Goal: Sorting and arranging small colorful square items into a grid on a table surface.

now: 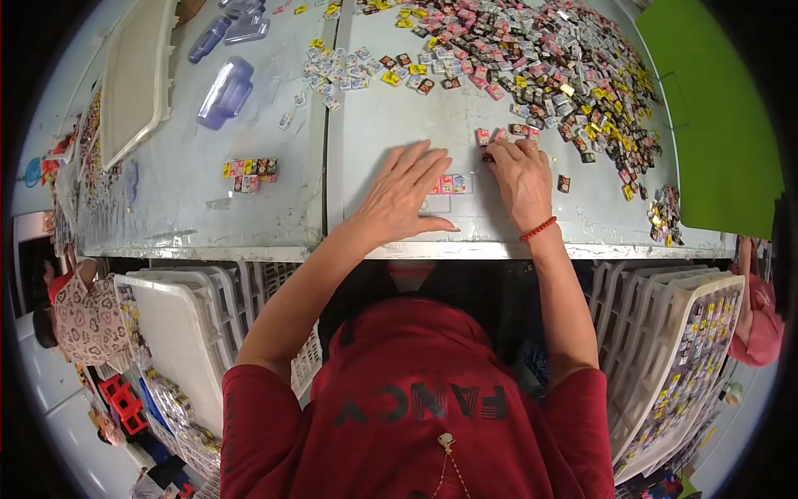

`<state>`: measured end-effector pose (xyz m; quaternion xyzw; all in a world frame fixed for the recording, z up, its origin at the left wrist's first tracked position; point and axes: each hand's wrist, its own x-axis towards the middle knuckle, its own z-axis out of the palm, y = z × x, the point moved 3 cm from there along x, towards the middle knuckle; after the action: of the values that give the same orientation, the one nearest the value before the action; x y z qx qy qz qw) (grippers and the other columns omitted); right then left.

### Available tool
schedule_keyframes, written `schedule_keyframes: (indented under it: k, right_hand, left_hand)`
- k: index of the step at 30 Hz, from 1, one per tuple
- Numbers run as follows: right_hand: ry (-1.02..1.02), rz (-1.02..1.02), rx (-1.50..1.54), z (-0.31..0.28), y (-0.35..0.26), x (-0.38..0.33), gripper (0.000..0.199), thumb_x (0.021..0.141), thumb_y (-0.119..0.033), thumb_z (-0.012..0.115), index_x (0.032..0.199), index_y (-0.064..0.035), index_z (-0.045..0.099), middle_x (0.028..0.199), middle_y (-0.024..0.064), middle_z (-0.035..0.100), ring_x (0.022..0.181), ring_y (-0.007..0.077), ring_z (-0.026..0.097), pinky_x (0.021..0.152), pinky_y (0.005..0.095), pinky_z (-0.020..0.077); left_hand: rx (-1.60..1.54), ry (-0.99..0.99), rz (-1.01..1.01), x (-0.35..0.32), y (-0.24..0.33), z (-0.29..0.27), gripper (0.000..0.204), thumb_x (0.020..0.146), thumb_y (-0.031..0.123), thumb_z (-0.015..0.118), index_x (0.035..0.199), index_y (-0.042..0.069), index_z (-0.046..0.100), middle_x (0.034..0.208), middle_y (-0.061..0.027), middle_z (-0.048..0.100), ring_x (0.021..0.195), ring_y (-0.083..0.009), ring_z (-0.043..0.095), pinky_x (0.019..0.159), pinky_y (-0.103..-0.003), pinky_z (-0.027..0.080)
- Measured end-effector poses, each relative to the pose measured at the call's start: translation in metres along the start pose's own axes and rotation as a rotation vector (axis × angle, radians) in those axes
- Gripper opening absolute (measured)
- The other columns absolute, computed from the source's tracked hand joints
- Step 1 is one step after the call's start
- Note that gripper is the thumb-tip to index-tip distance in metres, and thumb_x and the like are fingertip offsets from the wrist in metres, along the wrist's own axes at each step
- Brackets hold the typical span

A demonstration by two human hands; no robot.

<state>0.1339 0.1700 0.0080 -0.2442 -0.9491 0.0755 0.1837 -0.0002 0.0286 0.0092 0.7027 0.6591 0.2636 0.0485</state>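
My left hand [403,195] lies spread on the white table, fingers stretched out, with nothing gripped. It partly covers a short row of tiny pink and white boxes [453,184] that seem to sit in a small clear plastic tray [460,205]. To the right, my right hand [524,181] bends its fingers down onto a small dark box [488,156], which they mostly hide. Just beyond those fingertips stand several pink and dark boxes [502,134]. One loose dark box [564,183] rests right of my right hand.
A large heap of tiny boxes [573,75] spreads over the far right. At left are a stacked block of boxes [251,172], bluish clear plastic trays [226,93] and a white crate [137,83]. Stacked white crates [677,358] flank me. Other people are at both sides.
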Motion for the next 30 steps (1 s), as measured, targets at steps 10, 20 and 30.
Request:
schedule_keyframes:
  k: [10,20,30]
  right_hand:
    - [0.15,0.329,0.48,-0.007,-0.025,-0.033,0.018,0.081,-0.005,0.066,0.099,-0.0027,0.064,0.085,0.0064,0.066,0.071,0.0153,0.06,0.063,0.0265,0.0471]
    - [0.346,0.402,0.398,0.011,-0.049,-0.033,0.008,0.079,-0.01,0.068,0.082,-0.0025,0.065,0.075,0.0121,0.063,0.072,0.0291,0.059,0.066,0.0372,0.0466]
    - [0.277,0.313,0.28,0.007,-0.051,-0.032,0.008,0.079,-0.004,0.065,0.086,-0.0019,0.062,0.078,0.0125,0.06,0.071,0.0306,0.058,0.064,0.0378,0.0467]
  left_hand:
    - [0.097,-0.039,0.072,0.002,0.0,0.017,0.074,0.073,0.048,0.068,0.124,-0.003,0.048,0.13,-0.0122,0.046,0.124,-0.0311,0.039,0.101,-0.044,0.031]
    - [0.103,-0.042,0.05,0.0,-0.001,0.023,0.075,0.072,0.045,0.069,0.126,-0.002,0.047,0.133,-0.0117,0.044,0.125,-0.0304,0.038,0.103,-0.044,0.029]
    - [0.146,-0.056,0.066,0.001,0.001,0.022,0.076,0.073,0.047,0.068,0.127,-0.002,0.046,0.134,-0.0116,0.043,0.125,-0.0305,0.038,0.103,-0.044,0.028]
